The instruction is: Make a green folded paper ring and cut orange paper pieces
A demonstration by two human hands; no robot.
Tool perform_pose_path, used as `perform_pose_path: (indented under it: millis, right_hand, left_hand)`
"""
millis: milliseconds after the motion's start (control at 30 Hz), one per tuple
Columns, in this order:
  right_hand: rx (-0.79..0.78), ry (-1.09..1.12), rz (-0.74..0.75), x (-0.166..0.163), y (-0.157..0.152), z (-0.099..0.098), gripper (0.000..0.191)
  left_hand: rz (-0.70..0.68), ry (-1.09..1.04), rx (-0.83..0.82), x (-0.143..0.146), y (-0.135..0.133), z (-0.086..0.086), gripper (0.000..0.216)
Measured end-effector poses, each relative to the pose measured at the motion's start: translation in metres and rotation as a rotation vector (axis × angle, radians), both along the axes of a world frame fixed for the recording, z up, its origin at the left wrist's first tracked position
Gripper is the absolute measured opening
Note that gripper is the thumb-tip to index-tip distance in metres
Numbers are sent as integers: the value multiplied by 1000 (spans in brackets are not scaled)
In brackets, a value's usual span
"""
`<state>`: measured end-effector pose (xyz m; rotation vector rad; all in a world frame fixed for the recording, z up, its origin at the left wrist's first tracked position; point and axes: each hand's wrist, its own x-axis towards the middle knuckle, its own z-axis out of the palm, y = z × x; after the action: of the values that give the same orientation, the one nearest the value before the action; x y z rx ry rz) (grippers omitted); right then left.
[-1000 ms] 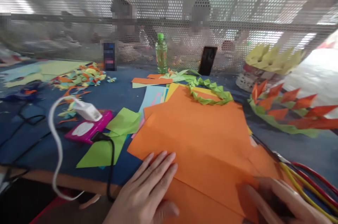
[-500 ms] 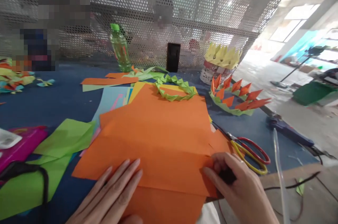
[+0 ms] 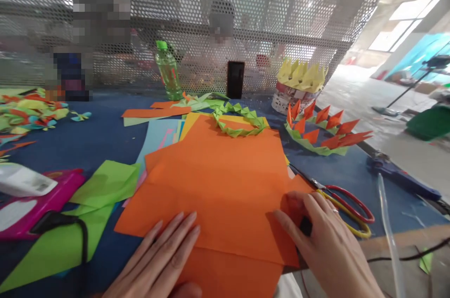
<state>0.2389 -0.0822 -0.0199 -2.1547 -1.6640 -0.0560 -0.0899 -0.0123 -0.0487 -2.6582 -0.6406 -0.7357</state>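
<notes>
A large orange paper sheet (image 3: 225,185) lies folded on the blue table (image 3: 101,134), on top of other coloured sheets. My left hand (image 3: 158,260) rests flat on its near left part, fingers stretched out together. My right hand (image 3: 323,242) is at the sheet's right edge, fingers curled and pinching the paper's corner. Red and yellow handled scissors (image 3: 348,206) lie just right of that hand.
A green folded paper ring (image 3: 239,120) sits at the sheet's far end. An orange-and-green spiked paper crown (image 3: 323,131), a yellow crown (image 3: 302,78), a green bottle (image 3: 168,70), a black phone (image 3: 235,79), green paper pieces (image 3: 105,185), a pink case (image 3: 38,199) and a glue gun (image 3: 397,176) surround it. A perforated screen stands behind, people beyond.
The view swung right, then settled. My right hand closed on the orange sheet's right edge and lifted its corner slightly. My left hand stayed flat on the paper.
</notes>
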Motion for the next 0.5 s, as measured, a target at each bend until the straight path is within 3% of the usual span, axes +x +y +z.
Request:
perform_pose_path:
  millis: [333,500]
  right_hand:
    - [-10,-10,-31,1,24,0,54]
    - [-36,269,44,9,24,-1,47]
  left_hand:
    - [171,-10,-173,14,-19,22,54]
    - [171,47,-88,13,-17,20,51]
